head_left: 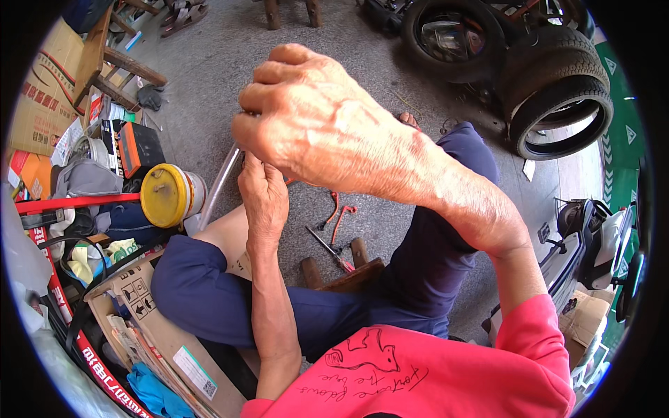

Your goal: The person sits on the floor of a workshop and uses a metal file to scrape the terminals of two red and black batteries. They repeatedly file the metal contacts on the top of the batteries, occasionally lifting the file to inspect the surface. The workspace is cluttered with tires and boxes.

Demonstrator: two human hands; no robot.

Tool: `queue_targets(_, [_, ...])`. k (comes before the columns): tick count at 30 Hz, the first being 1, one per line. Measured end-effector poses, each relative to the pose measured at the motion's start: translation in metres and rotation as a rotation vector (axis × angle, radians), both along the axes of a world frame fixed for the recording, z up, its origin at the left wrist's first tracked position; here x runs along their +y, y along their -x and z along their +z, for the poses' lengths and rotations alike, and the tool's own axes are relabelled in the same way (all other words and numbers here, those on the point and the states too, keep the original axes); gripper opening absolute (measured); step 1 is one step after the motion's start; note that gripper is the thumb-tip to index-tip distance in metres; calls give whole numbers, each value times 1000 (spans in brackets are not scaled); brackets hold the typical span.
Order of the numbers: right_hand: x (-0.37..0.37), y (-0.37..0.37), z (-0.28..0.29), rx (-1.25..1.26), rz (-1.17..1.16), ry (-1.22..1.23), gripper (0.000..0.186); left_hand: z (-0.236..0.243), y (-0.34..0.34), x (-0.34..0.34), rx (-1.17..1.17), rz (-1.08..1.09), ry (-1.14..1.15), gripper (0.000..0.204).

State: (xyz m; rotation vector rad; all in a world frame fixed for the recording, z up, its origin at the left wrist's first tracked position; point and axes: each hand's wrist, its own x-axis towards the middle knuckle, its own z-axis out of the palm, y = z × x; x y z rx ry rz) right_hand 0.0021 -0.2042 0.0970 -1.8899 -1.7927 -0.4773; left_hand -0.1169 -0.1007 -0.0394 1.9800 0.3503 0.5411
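Observation:
My right hand (300,115) is raised in a closed fist, knuckles up, and covers much of the middle of the view. Just below it my left hand (263,195) is closed with the thumb upward, close against the fist. A shiny metal rod (220,184) slants down and left from the underside of the right fist, passing beside the left thumb. Its upper end disappears in the right hand. What the left fingers hold is hidden behind them. A bit of something orange-red (290,181) shows beside the left hand.
On the floor lie red-handled tools (337,217) and a screwdriver (327,245), near a small wooden stool (348,277). A yellow-lidded bucket (164,196) and a cardboard box (150,296) crowd the left. Black tires (561,115) are stacked at the far right.

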Motion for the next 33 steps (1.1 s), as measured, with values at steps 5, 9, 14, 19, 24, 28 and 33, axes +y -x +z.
queue_targets(5, [-2, 18, 8, 52, -206, 46, 11, -1, 2, -3, -17, -64, -98, 30])
queue_targets(9, [-3, 8, 3, 104, -181, -35, 18, 2, 0, -7, -38, 14, -50, 33])
queue_targets(14, [-7, -8, 4, 54, 23, 38, 21, -8, -2, -2, 48, -1, -17, 33])
queue_targets(19, [-1, -4, -7, 41, 61, 12, 15, -13, -1, -2, -10, 25, 75, 33])
queue_targets(24, [2, -5, -7, 30, 77, 31, 22, -9, 2, 0, 93, 45, 148, 33])
queue_targets(28, [8, 5, -5, 60, -56, 199, 25, -16, -1, 0, -32, 8, 1, 32])
queue_targets(33, [10, 9, -8, 85, -212, 8, 6, -26, -14, 2, -112, -18, -41, 29])
